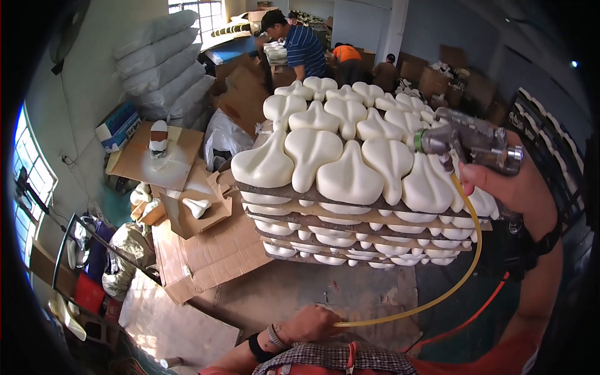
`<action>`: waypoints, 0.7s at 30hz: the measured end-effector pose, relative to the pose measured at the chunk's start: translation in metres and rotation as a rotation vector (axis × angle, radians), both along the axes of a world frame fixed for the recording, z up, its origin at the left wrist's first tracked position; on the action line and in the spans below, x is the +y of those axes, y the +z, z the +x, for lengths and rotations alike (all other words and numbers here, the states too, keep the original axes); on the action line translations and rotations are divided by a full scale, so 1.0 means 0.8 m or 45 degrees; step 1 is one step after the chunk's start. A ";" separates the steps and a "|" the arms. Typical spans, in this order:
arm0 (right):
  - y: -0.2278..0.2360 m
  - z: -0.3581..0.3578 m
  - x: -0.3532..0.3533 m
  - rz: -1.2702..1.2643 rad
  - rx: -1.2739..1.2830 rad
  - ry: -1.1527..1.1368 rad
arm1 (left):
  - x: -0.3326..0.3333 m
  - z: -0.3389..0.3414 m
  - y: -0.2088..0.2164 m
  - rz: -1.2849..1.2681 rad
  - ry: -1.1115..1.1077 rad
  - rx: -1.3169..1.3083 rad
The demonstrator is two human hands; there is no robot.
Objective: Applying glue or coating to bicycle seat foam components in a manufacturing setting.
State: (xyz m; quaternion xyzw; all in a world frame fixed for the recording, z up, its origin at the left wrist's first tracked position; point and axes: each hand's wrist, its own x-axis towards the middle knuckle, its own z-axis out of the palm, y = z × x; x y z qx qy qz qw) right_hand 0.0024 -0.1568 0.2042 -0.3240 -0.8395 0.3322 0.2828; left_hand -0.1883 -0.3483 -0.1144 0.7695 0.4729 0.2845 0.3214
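Note:
My right hand is raised at the right, its fingers wrapped round a metal spray gun with a green ring near its nozzle end. The gun points left over a stack of cream-white bicycle saddle pads, laid close together in rows on layered boards. From the gun a yellow hose curves down to my left hand, low in front of my body. That hand is closed round the hose's end part. An orange hose hangs below my right forearm.
Cardboard sheets and an open carton holding one white pad lie at the left. Stuffed white sacks are piled by the wall. A rack of pads stands at far right. A person in a striped blue shirt works behind the stack.

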 end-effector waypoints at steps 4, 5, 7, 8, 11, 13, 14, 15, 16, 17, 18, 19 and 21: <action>0.014 0.001 -0.036 -0.092 -0.041 0.026 | -0.007 -0.012 -0.001 0.024 -0.025 0.036; 0.022 0.002 -0.048 -0.218 -0.130 0.200 | -0.008 -0.015 -0.002 0.029 -0.028 0.048; 0.021 0.000 -0.067 -0.203 -0.168 0.307 | -0.009 -0.016 -0.003 0.026 -0.044 0.049; 0.022 0.001 -0.071 -0.306 -0.193 0.297 | -0.009 -0.016 -0.004 0.009 -0.052 0.081; 0.021 0.006 -0.065 -0.022 -0.120 0.092 | -0.008 -0.013 -0.003 0.030 -0.055 0.041; 0.017 0.010 -0.052 0.028 -0.048 -0.118 | -0.007 -0.010 -0.001 0.007 -0.064 0.023; 0.018 0.014 -0.046 -0.023 -0.028 -0.073 | -0.006 -0.008 -0.001 -0.003 -0.070 0.000; 0.019 0.017 -0.041 -0.072 -0.010 -0.025 | -0.003 -0.007 -0.001 -0.005 -0.056 0.008; 0.020 0.022 -0.038 -0.076 -0.052 0.063 | -0.001 -0.005 0.000 -0.004 -0.032 0.035; 0.019 0.026 -0.036 -0.134 -0.057 0.060 | 0.002 -0.001 0.000 -0.006 -0.007 0.058; 0.021 0.027 -0.027 -0.120 -0.098 0.105 | 0.007 0.004 0.000 -0.004 0.005 0.056; 0.025 0.029 -0.017 -0.118 -0.112 0.177 | 0.012 0.009 0.000 0.024 0.038 0.072; 0.022 0.027 0.013 0.024 -0.056 -0.105 | 0.023 0.022 0.004 0.057 0.063 0.099</action>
